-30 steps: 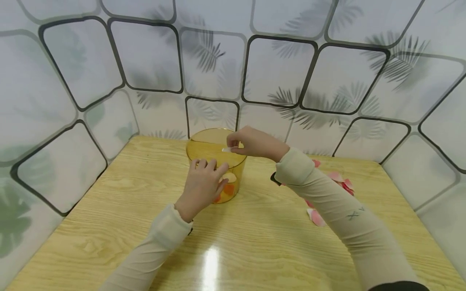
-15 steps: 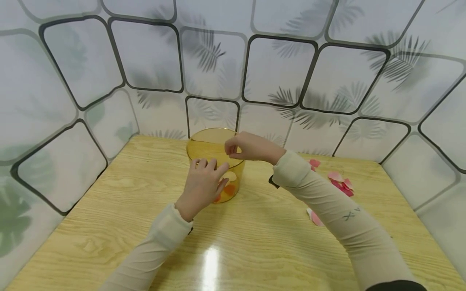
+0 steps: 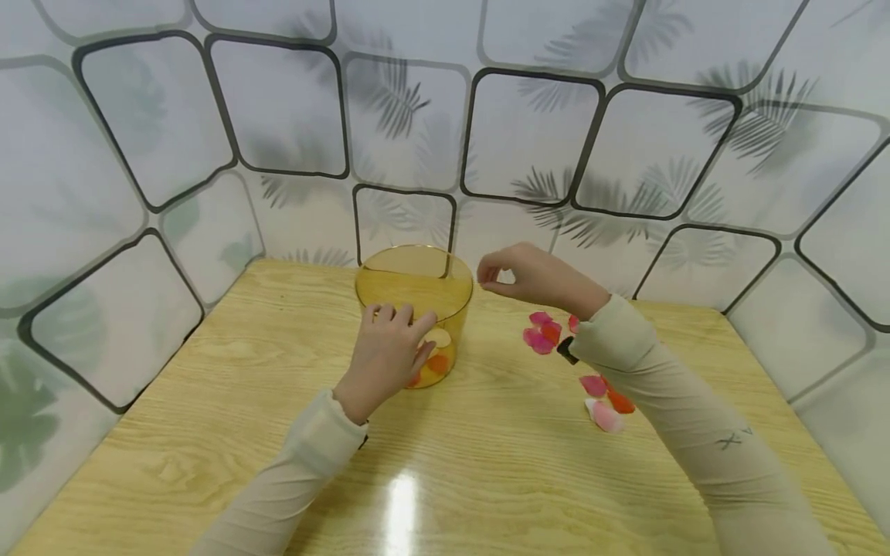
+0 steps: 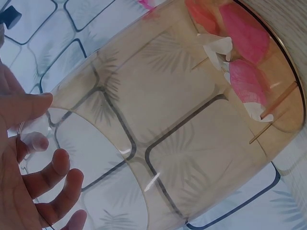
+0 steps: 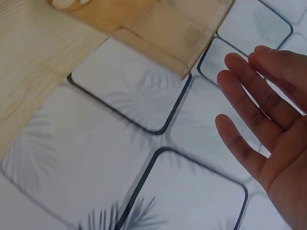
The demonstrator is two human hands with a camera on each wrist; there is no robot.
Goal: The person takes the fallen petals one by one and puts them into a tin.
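A transparent amber tub (image 3: 455,328) stands upright on the table, left of centre in the head view. My left hand (image 3: 389,347) holds its near rim, with fingers hooked over the edge. In the left wrist view, several pink, red and white artificial petals (image 4: 244,33) lie at the tub's bottom. My right hand (image 3: 542,274) hovers just right of the rim, its fingers loosely bent. The right wrist view shows nothing in that right hand (image 5: 283,124). On the table beneath the right forearm lie loose pink and red petals (image 3: 542,336), some hidden by the sleeve.
The wooden table (image 3: 229,432) is bounded by a patterned white backdrop (image 3: 403,116) close behind the tub and along both sides. Near the right forearm lies a pale pink petal (image 3: 606,418) with a white tip.
The small white piece pinched in my right hand a second ago is no longer there. That hand has moved from over the tub to the right. The left hand has stayed put.
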